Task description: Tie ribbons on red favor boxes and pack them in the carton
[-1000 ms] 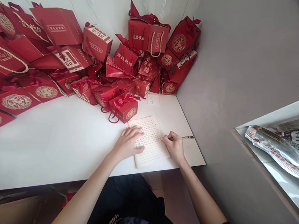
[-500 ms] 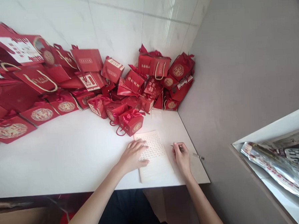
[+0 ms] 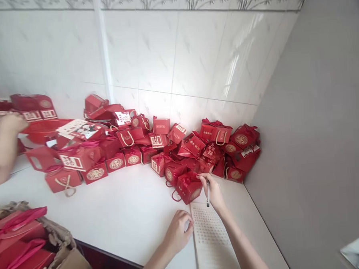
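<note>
My right hand (image 3: 213,192) is closed around a pen (image 3: 207,197), whose dark end points down toward me. Its fingertips reach the ribbon top of a small red gift box (image 3: 189,190); I cannot tell whether they touch it. Below lies an open notebook (image 3: 213,233) with rows of handwriting on its upper page and blank lines lower down. Beside the notebook's left edge, my left hand (image 3: 179,231) is curled, thumb and forefinger brought together in a loop. Nothing shows between them.
Red gift boxes (image 3: 195,145) are piled along the tiled wall (image 3: 151,51). A grey panel (image 3: 305,124) bounds the right side. At left, another person's arm (image 3: 7,143) is near a red basin (image 3: 37,132). A cardboard carton (image 3: 66,265) of red boxes stands front left.
The view has swung up and left, bringing the other person's arm and carton into sight. My right hand has moved from beside the notebook to the gift box. My left hand has left the page and curled.
</note>
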Tool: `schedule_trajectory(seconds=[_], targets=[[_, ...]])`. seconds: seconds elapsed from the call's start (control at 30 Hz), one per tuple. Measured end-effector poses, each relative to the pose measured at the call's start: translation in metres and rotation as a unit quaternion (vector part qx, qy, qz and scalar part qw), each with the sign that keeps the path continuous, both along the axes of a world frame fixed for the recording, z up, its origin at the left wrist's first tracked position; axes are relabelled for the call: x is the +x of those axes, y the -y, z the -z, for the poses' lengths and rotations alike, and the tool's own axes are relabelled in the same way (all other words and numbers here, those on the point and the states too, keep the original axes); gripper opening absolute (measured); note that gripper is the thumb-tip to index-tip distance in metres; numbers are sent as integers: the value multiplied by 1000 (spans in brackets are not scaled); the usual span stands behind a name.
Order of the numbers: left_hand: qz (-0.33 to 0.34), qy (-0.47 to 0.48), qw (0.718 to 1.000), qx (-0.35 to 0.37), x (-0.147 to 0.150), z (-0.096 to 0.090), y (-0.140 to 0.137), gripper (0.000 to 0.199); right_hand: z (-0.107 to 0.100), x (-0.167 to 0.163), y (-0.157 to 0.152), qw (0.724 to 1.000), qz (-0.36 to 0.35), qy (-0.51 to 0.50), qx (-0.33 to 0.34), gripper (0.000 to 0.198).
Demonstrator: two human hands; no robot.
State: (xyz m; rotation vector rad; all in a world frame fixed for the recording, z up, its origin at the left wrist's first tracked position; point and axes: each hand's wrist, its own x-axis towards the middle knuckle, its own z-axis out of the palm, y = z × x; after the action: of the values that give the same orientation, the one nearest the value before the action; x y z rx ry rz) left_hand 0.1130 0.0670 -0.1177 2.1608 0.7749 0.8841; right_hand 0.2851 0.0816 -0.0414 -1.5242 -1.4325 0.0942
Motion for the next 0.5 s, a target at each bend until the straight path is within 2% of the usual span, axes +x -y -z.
schedule_trajectory(seconds=[0.17, 0.3, 0.4, 0.5], targets=[[-3, -36, 999, -36, -26, 7, 3, 23, -15, 13, -66, 996, 73, 52, -25, 23], [-23, -14, 994, -107, -35, 4, 1, 21, -29, 36, -111, 980, 157, 86, -92, 23], [-51, -4, 988, -145, -35, 2, -2, 21, -31, 45, -130, 962, 186, 125, -154, 20], [-50, -8, 987, -153, -32, 7, -5, 21, -25, 47, -137, 948, 199, 160, -188, 22]])
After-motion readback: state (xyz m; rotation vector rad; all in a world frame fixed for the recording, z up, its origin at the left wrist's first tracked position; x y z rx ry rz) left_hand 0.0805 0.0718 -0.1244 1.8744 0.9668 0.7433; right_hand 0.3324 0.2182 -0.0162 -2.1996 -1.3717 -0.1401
